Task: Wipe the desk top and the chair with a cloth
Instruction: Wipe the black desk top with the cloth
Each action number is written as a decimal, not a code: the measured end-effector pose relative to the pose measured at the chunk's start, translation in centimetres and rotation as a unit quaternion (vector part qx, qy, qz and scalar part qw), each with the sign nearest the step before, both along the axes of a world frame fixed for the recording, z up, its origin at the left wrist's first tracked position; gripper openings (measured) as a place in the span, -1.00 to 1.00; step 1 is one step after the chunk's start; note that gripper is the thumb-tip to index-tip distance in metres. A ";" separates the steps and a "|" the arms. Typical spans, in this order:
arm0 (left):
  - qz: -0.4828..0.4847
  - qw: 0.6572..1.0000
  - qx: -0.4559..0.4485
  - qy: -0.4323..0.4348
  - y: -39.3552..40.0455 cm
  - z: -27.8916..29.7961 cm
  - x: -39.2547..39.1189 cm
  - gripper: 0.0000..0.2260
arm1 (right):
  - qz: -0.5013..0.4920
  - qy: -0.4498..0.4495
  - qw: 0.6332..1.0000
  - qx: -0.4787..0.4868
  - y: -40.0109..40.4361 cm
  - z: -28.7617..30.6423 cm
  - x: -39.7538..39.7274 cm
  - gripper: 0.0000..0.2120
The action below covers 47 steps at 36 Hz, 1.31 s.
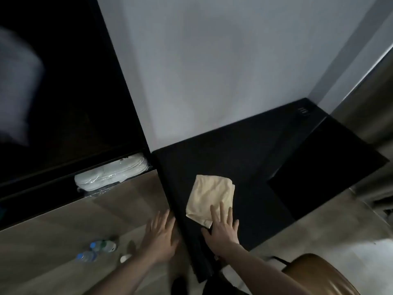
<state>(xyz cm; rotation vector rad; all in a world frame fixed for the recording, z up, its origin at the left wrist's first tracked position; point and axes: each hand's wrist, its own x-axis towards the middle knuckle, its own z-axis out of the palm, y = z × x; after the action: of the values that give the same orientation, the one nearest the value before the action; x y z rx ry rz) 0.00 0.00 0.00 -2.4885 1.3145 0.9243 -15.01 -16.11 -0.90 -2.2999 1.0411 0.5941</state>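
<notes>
Two hands work here: our right hand point(223, 227) presses flat, fingers spread, on the folded cream cloth point(210, 198) to drive it across the black counter point(244, 150); our left hand point(162, 235), beside it, lies open at the edge, seemingly bracing us.

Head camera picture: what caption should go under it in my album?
Right hand presses a folded cream cloth on the black desk top; left hand open beside.

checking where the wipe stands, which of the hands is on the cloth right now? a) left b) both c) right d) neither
c: the right hand lies with straight fingers on the near corner of the cloth on the desk top, while the left hand is beside the desk's left edge, off the cloth.
</notes>
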 end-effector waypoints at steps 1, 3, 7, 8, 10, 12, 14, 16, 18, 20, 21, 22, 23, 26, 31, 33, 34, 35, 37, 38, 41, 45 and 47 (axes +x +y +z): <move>0.007 1.000 0.000 0.005 -0.4 -0.2 0.3 -0.23 | 0.007 -0.006 1.000 -0.005 -0.7 -0.5 0.6 -0.21; 0.034 0.999 -0.004 0.007 -1.1 -0.9 0.8 -0.19 | 0.015 0.005 1.000 -0.009 -2.3 -1.2 2.0 -0.19; 0.059 0.998 -0.030 -0.006 -3.1 -2.2 1.0 -0.34 | 0.047 0.034 0.998 -0.029 -5.4 -2.9 4.7 -0.12; 0.054 0.998 -0.018 -0.013 -3.6 -2.5 1.1 -0.37 | 0.058 0.040 0.997 -0.038 -6.0 -3.4 5.1 -0.10; 0.060 0.998 -0.003 -0.016 -4.6 -3.1 1.3 -0.38 | 0.073 0.044 0.996 -0.041 -7.3 -4.2 6.2 -0.07; 0.060 0.998 0.004 -0.016 -5.7 -3.2 1.5 -0.37 | 0.077 0.056 0.995 -0.031 -8.4 -4.9 7.1 -0.03; 0.061 0.998 0.017 -0.005 -6.6 -3.6 1.8 -0.35 | 0.070 0.069 0.995 -0.009 -9.3 -5.7 7.8 0.02; 0.066 0.997 0.032 -0.003 -7.0 -4.5 2.0 -0.33 | 0.056 0.077 0.995 0.012 -9.7 -6.5 8.0 0.04; 0.068 0.997 0.037 -0.004 -7.4 -5.1 1.9 -0.25 | 0.057 0.080 0.995 0.010 -9.5 -6.5 8.0 0.03; 0.067 0.997 0.049 0.001 -7.5 -5.6 1.7 -0.28 | 0.061 0.080 0.995 0.010 -9.2 -6.4 7.7 -0.02; 0.066 0.996 0.051 0.006 -7.5 -5.7 1.5 -0.31 | 0.069 0.081 0.994 0.005 -9.2 -6.3 7.3 -0.05; 0.065 0.996 0.052 0.012 -7.6 -5.7 1.3 -0.32 | 0.082 0.082 0.993 -0.007 -9.2 -6.3 6.8 -0.09; 0.060 0.997 0.054 0.016 -7.6 -5.7 1.1 -0.31 | 0.097 0.084 0.991 -0.022 -9.1 -6.4 6.2 -0.13; 0.022 0.997 0.071 0.019 -7.1 -5.6 0.5 -0.29 | 0.118 0.086 0.988 -0.043 -8.4 -6.6 4.0 -0.21; -0.002 0.995 0.071 0.070 -5.2 -5.6 -1.1 -0.26 | 0.124 0.097 0.986 -0.064 -5.2 -6.9 -0.8 -0.22; -0.016 0.993 0.072 0.087 -5.0 -5.1 -1.6 -0.27 | 0.112 0.096 0.987 -0.060 -4.0 -7.2 -2.6 -0.22; -0.025 0.993 0.071 0.090 -4.8 -4.7 -2.0 -0.30 | 0.104 0.094 0.989 -0.057 -3.3 -7.2 -3.6 -0.22; -0.032 0.993 0.069 0.094 -4.6 -4.2 -2.5 -0.32 | 0.094 0.092 0.990 -0.053 -2.4 -7.2 -4.5 -0.22; -0.050 0.991 0.071 0.102 -3.9 -3.5 -3.2 -0.34 | 0.072 0.086 0.993 -0.036 -0.8 -6.9 -6.0 -0.21; -0.058 0.990 0.074 0.104 -3.5 -3.4 -3.5 -0.33 | 0.059 0.082 0.995 -0.025 0.1 -6.7 -6.6 -0.22; -0.061 0.990 0.078 0.105 -2.1 -3.2 -4.3 -0.31 | 0.020 0.066 0.998 -0.011 2.2 -6.1 -7.7 -0.24; -0.058 0.992 0.070 0.082 -0.3 -2.9 -4.6 -0.30 | -0.021 0.084 0.996 -0.008 4.5 -5.3 -7.5 -0.22; -0.054 0.994 0.060 0.076 0.4 -2.6 -4.5 -0.28 | -0.058 0.095 0.994 0.013 5.5 -4.9 -6.8 -0.19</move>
<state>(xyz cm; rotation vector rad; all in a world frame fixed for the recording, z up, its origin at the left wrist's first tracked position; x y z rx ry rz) -4.46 0.40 -2.56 -2.2718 1.3781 1.1503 -21.80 -10.65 -5.84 -2.1745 1.2387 0.7869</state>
